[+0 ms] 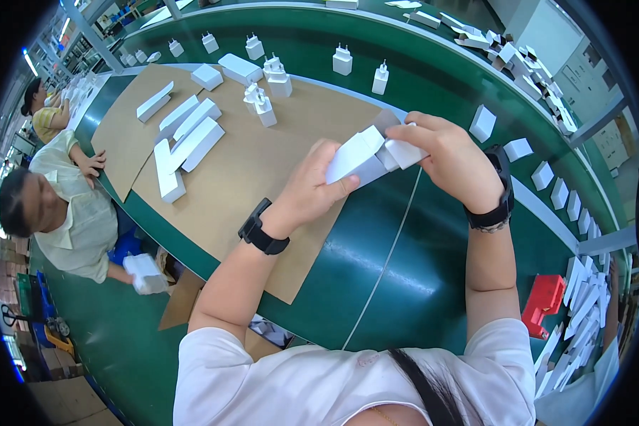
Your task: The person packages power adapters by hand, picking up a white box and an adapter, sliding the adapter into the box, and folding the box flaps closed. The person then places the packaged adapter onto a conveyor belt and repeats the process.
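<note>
My left hand (309, 181) is closed around a small white cardboard box (358, 156), held tilted above the work surface. One end of the box, toward my right hand, has its flap standing up. My right hand (458, 160) pinches a white blocky piece (405, 153) at that open end; my fingers partly cover it, and I cannot tell how far inside it sits. Closest beyond my hands, white plug chargers (265, 111) with two pins stand on a brown cardboard sheet (277, 163). Several white boxes (204, 142) lie on the sheet's left part.
A green conveyor belt (298, 46) curves behind the table, carrying chargers (342, 60) and white boxes (483, 123). At the right are a red tool (543, 305) and a pile of flat white cartons (582, 312). A co-worker (71, 206) at the left holds a white bundle (145, 273).
</note>
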Demonstrator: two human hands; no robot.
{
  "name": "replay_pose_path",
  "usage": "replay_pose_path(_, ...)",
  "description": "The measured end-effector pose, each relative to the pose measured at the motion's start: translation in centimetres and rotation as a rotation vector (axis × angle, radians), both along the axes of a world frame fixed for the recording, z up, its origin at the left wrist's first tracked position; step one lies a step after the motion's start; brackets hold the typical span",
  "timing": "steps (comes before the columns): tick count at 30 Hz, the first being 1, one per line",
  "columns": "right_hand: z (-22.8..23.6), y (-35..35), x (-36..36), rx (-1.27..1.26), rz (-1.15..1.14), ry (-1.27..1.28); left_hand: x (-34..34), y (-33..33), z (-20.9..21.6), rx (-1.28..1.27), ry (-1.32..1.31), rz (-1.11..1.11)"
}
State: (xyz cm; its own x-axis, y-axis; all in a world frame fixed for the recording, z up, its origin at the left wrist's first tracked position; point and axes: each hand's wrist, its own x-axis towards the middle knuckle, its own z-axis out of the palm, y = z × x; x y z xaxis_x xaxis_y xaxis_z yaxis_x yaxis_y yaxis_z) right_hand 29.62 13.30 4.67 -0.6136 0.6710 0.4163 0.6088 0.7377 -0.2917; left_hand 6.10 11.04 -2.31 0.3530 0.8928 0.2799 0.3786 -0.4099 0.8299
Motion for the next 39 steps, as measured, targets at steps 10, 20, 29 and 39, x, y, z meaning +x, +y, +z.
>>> replay_pose_path(10, -0.7, 0.1, -1.5, 0.076, 0.132, 0.135, -0.8, 0.0, 1.1, -0.247, -0.1, -0.128)
replay_pose_path(20, -1.8, 0.1, -2.0, 0.263, 0.001, 0.005, -0.2, -0.1, 0.9, -0.174, -0.088, -0.082)
replay_pose_path(29, 0.0, 0.7, -1.0, -0.371, -0.052, 0.521, -0.4, 0.0, 0.3, -0.313, -0.339, 0.05)
replay_pose_path(39, -1.7, 1.8, -0.7, -0.267, 0.095, 0.626, 0.2, 0.3, 0.0, -0.132, -0.359, 0.068)
